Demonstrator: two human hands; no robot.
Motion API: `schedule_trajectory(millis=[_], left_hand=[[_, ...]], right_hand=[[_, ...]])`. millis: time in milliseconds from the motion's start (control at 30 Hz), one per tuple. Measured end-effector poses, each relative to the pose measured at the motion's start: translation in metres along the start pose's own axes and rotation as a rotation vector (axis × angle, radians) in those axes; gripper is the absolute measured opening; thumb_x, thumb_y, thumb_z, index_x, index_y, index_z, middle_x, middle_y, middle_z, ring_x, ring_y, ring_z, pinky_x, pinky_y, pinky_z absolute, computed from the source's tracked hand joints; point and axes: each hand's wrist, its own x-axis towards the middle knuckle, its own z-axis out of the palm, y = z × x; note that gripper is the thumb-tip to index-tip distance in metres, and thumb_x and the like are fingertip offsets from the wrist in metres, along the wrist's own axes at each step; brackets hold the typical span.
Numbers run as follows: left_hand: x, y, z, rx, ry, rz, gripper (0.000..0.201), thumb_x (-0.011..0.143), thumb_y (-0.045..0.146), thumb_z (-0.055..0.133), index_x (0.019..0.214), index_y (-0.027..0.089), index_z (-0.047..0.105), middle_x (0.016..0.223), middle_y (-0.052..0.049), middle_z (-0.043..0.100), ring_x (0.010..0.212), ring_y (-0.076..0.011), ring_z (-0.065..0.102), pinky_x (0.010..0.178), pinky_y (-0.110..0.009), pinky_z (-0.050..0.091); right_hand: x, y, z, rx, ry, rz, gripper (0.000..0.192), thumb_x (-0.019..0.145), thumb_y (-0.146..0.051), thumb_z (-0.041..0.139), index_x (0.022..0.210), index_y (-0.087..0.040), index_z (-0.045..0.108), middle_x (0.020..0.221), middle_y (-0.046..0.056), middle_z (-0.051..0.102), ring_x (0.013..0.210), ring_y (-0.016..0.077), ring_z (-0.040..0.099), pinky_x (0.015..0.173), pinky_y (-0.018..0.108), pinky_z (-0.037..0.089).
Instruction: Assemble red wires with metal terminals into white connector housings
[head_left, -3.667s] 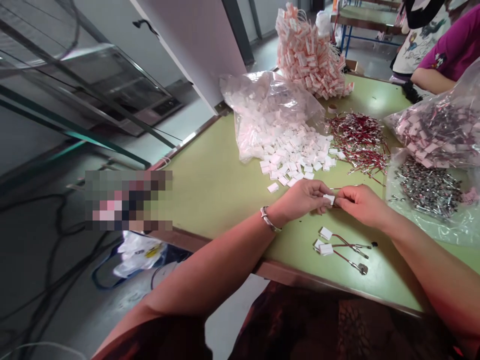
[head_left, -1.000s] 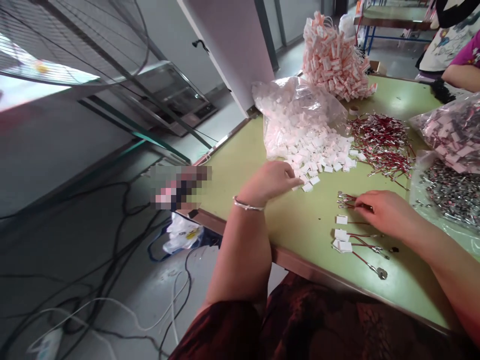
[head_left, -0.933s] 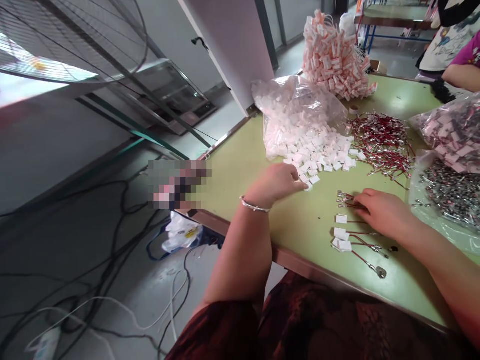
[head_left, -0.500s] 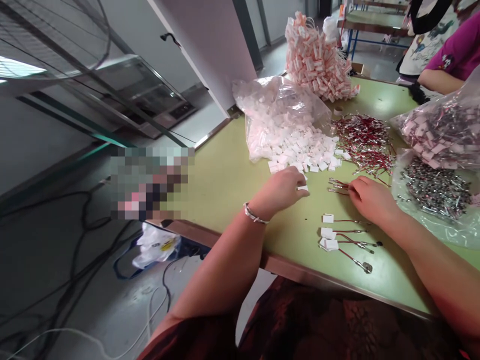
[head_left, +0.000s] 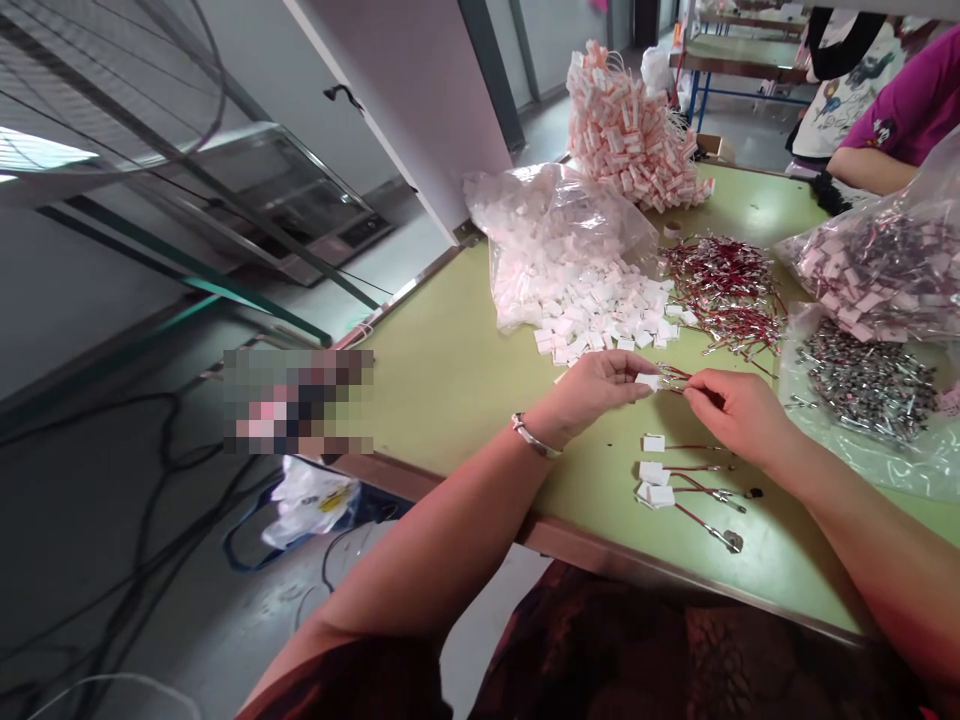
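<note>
Open tabletop [head_left: 435, 370] left, white pile [head_left: 600, 305] beyond hands [head_left: 592, 392]

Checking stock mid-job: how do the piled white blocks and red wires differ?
The white blocks are boxy; the red wires are thin with shiny ends.
The white blocks spill from a clear bag; the red wires lie loose.
The left hand holds a white block; the right hand pinches red wires.
Both form jumbled piles on the green table.
</note>
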Motion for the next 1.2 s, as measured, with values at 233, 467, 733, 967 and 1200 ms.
schedule_trajectory(millis=[233, 467, 733, 967, 1200], left_hand=[[0.001, -0.002, -0.004, 0.012, -0.103, 0.0, 0.026, 0.066, 0.02, 0.073, 0.091, 0.014, 0.068, 0.06, 0.004, 0.054, 0.054, -0.0058, 0.048, 0.051, -0.02, 0.039], [-0.003, 0.004, -0.001, 0.073, -0.262, 0.055, 0.018, 0.064, 0.018, 0.073, 0.081, 0.016, 0.067, 0.066, 0.003, 0.063, 0.056, -0.0054, 0.049, 0.054, -0.02, 0.041], [0.0, -0.007, 0.015, 0.184, -0.25, 0.053, 0.016, 0.067, 0.018, 0.069, 0.081, 0.014, 0.065, 0.064, 0.003, 0.062, 0.057, -0.0066, 0.052, 0.055, -0.02, 0.044], [0.0, 0.009, -0.024, 0.781, 0.224, 0.21, 0.021, 0.078, 0.033, 0.066, 0.088, 0.016, 0.068, 0.089, -0.007, 0.065, 0.079, -0.0162, 0.057, 0.073, -0.03, 0.047], [0.007, -0.003, -0.022, 1.245, 0.376, -0.01, 0.018, 0.085, 0.03, 0.059, 0.088, 0.014, 0.067, 0.092, -0.01, 0.06, 0.083, -0.0224, 0.058, 0.073, -0.033, 0.046]], right_hand=[[0.003, 0.003, -0.005, 0.332, -0.235, 0.13, 0.024, 0.084, -0.036, 0.048, 0.071, -0.02, 0.059, 0.055, -0.005, 0.045, 0.051, 0.0096, 0.036, 0.052, 0.025, 0.027], [0.005, -0.001, -0.011, 0.722, -0.502, 0.411, 0.02, 0.077, -0.037, 0.056, 0.068, -0.019, 0.057, 0.05, -0.007, 0.039, 0.044, 0.007, 0.025, 0.046, 0.025, 0.017], [0.003, 0.002, 0.001, 0.477, -0.372, 0.271, 0.026, 0.077, -0.038, 0.051, 0.06, -0.02, 0.046, 0.051, -0.008, 0.034, 0.047, 0.0076, 0.028, 0.046, 0.024, 0.022], [-0.002, -0.002, -0.002, 0.234, -0.522, 0.032, 0.02, 0.08, -0.028, 0.053, 0.064, -0.019, 0.062, 0.056, -0.004, 0.055, 0.052, 0.0096, 0.044, 0.054, 0.025, 0.032], [0.01, 0.017, -0.001, -0.153, -0.104, 0.1, 0.018, 0.085, -0.028, 0.052, 0.082, -0.022, 0.069, 0.087, 0.004, 0.067, 0.066, 0.0147, 0.055, 0.061, 0.03, 0.038]])
